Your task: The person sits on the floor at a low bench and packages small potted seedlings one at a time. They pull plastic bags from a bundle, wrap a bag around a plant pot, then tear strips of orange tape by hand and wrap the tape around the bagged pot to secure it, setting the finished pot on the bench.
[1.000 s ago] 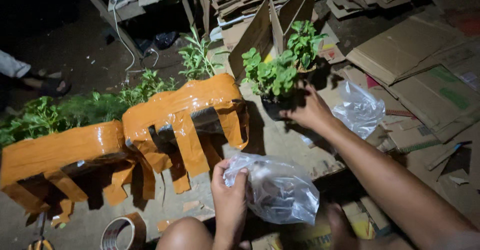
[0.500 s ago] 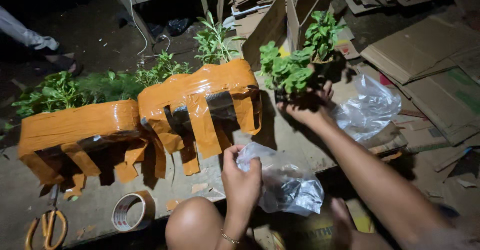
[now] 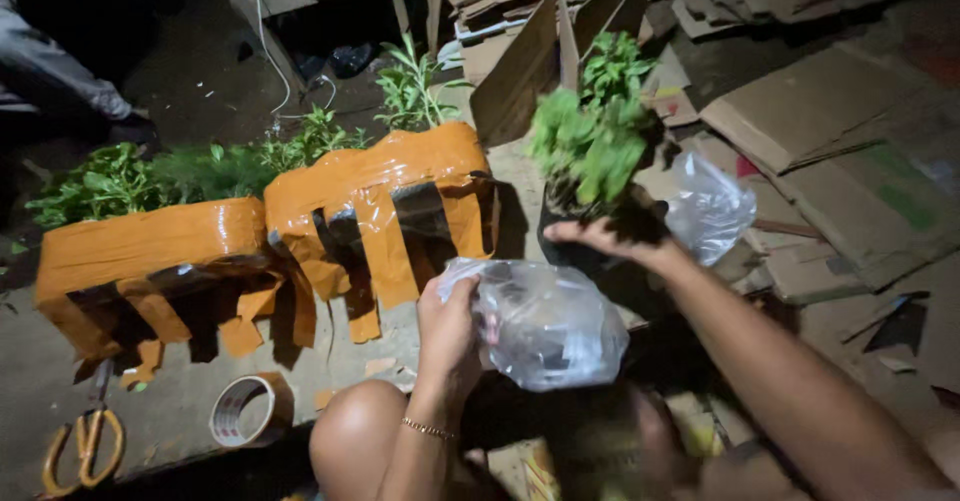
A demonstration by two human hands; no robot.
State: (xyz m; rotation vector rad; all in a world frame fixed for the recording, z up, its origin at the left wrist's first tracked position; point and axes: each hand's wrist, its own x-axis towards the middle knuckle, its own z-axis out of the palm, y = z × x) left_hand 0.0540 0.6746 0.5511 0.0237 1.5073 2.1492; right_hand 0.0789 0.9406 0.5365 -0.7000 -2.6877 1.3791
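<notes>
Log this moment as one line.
left hand: holds clear plastic bag | right hand: grips potted green plant | nearby: orange-taped bundles

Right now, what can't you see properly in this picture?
- Pot of the plant: head view, too dark, and the right hand covers it.
- Inside the clear plastic bag in the left hand: head view, glare and wrinkles hide it.
- Contents of the orange taped bundles: wrapped.
- Scissors: the blades are lost in shadow.

On the floor (image 3: 180,411), scissors (image 3: 82,448) lie left of the tape roll (image 3: 242,411), two taped planters (image 3: 380,211) stand behind them, the potted plant (image 3: 590,151) sits right of those, and flattened cardboard (image 3: 830,111) lies farther right.
</notes>
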